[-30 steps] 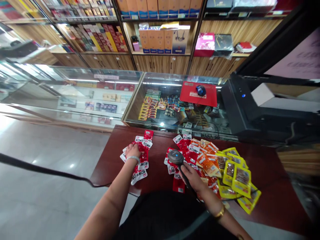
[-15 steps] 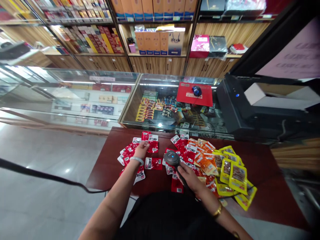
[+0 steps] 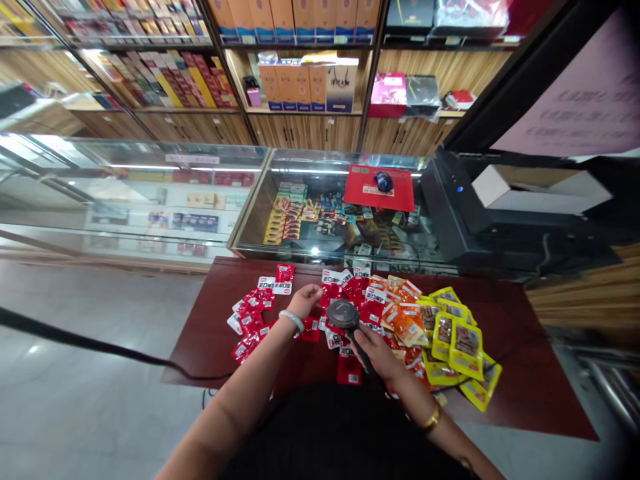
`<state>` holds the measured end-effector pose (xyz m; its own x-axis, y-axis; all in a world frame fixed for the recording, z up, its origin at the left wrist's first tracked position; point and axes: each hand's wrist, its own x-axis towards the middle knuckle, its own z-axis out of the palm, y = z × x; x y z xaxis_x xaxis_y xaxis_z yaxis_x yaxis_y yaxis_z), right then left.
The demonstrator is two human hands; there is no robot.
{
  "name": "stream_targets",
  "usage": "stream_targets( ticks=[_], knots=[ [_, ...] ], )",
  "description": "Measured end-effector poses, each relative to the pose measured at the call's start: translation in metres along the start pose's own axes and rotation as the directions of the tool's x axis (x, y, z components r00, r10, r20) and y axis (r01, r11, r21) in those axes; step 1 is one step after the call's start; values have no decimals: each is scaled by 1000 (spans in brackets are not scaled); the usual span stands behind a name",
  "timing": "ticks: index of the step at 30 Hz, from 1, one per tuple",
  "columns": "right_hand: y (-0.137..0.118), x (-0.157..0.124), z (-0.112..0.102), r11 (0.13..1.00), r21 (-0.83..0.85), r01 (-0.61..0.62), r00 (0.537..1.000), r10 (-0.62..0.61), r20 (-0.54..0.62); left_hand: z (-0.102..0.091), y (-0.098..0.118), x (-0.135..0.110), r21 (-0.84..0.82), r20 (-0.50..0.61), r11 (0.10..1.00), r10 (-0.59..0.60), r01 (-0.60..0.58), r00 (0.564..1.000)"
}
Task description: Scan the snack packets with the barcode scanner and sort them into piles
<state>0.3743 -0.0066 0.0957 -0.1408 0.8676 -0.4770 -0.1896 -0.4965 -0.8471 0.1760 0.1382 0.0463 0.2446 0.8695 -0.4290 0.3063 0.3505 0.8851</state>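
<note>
My right hand [image 3: 377,353] is wrapped round the handle of a black barcode scanner [image 3: 343,313], its head over red packets. My left hand [image 3: 306,301], with a pale bangle on the wrist, has its fingers pinched at the left edge of a red-and-white snack packet [image 3: 331,287]. That packet lies against a pile of similar packets [image 3: 373,308]. Another red packet [image 3: 310,329] is partly hidden under my left wrist. More red-and-white packets [image 3: 253,313] are spread to the left of my left hand.
Orange packets [image 3: 407,321] and yellow packets [image 3: 466,347] lie on the right of the dark red table [image 3: 200,340]. Behind it stands a glass display counter [image 3: 300,250] with a red mat [image 3: 360,200] and mouse [image 3: 384,181]. A black machine [image 3: 450,220] is at right.
My left hand has moved right from the left group, carrying a red snack packet to the pile beside the scanner. My right hand keeps the scanner nearly in place. The view has shifted slightly.
</note>
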Motion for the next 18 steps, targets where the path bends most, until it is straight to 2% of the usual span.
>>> stream_targets(
  ticks=[2, 3, 5, 7, 8, 9, 11, 13, 15, 18],
  knots=[
    [2, 0, -1, 999, 24, -26, 1000, 26, -15, 0, 1, -1, 228, 69, 973, -5, -11, 998],
    [3, 0, -1, 999, 29, -39, 999, 39, -14, -2, 0, -3, 422, 63, 907, -15, -13, 998],
    [5, 1, -2, 998, 33, -56, 998, 56, -6, -11, -6, -11, 772, 8, 636, -43, 22, 999],
    [6, 2, -2, 998, 38, -57, 998, 57, -3, -21, -16, -23, 933, -27, 355, -79, 53, 996],
    [7, 2, -3, 998, 39, -53, 999, 53, -4, -26, -21, -29, 961, -28, 272, -89, 51, 996],
    [7, 2, -3, 998, 41, -49, 999, 50, -8, -29, -27, -35, 973, -17, 226, -90, 37, 996],
    [6, 2, -3, 998, 43, -46, 999, 47, -14, -34, -38, -44, 980, 0, 198, -67, 13, 998],
    [5, 1, -3, 998, 46, -46, 999, 47, -16, -38, -46, -48, 973, -7, 228, -86, 27, 996],
    [2, 0, -3, 998, 42, -45, 999, 46, -8, -44, -48, -48, 941, -43, 324, -173, 99, 984],
    [0, -1, -1, 999, 28, -39, 999, 39, 5, -51, -45, -44, 809, -80, 553, -234, 201, 969]
  ],
)
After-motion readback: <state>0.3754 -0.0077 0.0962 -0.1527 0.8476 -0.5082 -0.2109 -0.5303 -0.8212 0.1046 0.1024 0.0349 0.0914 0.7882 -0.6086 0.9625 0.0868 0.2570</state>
